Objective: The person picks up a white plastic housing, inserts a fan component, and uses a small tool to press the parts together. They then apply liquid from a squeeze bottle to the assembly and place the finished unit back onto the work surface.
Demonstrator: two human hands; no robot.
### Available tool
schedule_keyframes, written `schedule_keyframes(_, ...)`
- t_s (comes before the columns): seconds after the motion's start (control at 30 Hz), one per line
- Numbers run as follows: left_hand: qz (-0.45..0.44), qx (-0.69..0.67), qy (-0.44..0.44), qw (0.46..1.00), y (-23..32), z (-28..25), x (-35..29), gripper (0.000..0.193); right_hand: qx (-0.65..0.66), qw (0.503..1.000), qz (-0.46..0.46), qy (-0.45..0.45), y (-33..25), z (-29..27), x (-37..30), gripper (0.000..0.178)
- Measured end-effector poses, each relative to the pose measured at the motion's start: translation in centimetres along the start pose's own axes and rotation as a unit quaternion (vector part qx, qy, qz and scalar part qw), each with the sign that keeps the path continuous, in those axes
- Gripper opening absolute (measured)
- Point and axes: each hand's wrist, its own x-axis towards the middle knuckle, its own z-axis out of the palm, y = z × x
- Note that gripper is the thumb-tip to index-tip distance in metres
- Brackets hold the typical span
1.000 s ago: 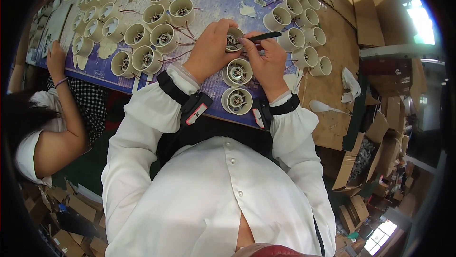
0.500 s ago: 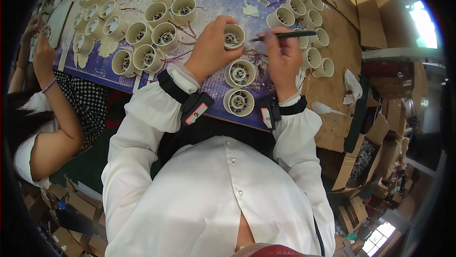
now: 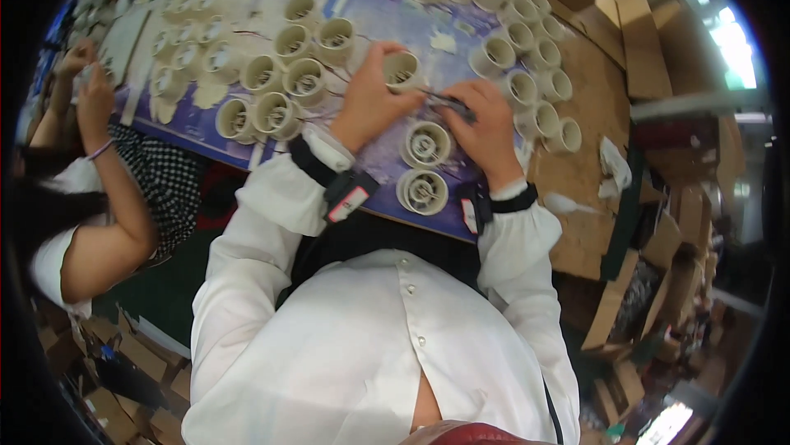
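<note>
My left hand [image 3: 368, 104] is closed around a cream-white round fan housing [image 3: 401, 69], its open top facing up and a metal part showing inside. In my right hand [image 3: 485, 126] is a slim dark tool like a pair of tweezers [image 3: 455, 104]. Its tip points left, close to the lower right side of the held housing and my left fingertips; whether it touches is too blurred to tell. Nearer to me stand two more housings, one [image 3: 425, 145] below the hands and another [image 3: 422, 192] by the table edge, both with round spoked parts inside.
Several similar housings with trailing wires [image 3: 304, 81] stand to the left, and more curve along the right [image 3: 520, 85]. A purple sheet covers the table [image 3: 387, 167]. Cardboard [image 3: 588, 206] lies at right with a white cloth [image 3: 614, 167]. Another person's arm [image 3: 115, 190] is at far left.
The dark tool has swung from pointing up and right to lying lower, its tip near the held housing. My right hand has moved left and closer to my left hand. The view has shifted slightly.
</note>
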Motion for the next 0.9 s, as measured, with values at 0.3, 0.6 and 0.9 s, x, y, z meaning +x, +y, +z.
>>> schedule_keyframes(0.3,-0.002,-0.054,0.014,0.998,-1.2,1.8,-0.3,0.062,-0.024,0.999,-0.007,-0.042,0.4,-0.6,-1.1,0.016)
schedule_keyframes(0.6,0.014,-0.076,-0.007,0.997,-0.8,1.4,-0.3,0.058,0.058,0.991,0.106,-0.059,0.0,-0.1,-1.1,0.014)
schedule_keyframes(0.9,-0.005,-0.113,-0.013,0.993,-0.6,1.2,-0.4,0.059,0.098,0.986,0.134,-0.017,-1.0,0.7,-0.7,0.012)
